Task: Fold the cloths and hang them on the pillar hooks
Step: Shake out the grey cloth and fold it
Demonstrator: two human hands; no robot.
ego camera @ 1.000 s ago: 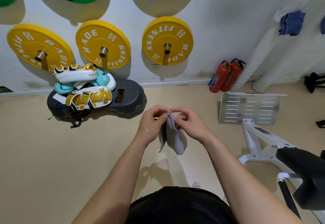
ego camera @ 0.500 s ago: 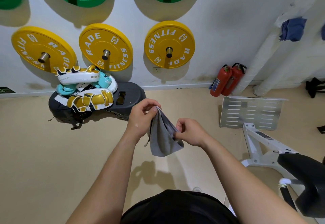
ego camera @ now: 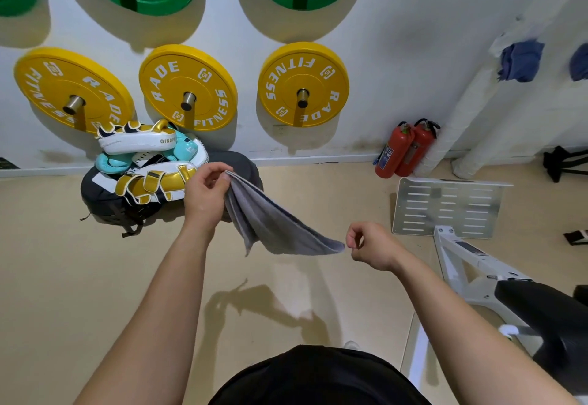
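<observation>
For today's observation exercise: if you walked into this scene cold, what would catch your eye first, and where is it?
First, the grey cloth stretched in mid-air at the centre, pinched by the left hand at its upper end and the right hand at its lower corner. Next, the three yellow weight plates in a row on the white wall behind, with green ones above. Two red fire extinguishers stand at the wall's foot, right of centre.
</observation>
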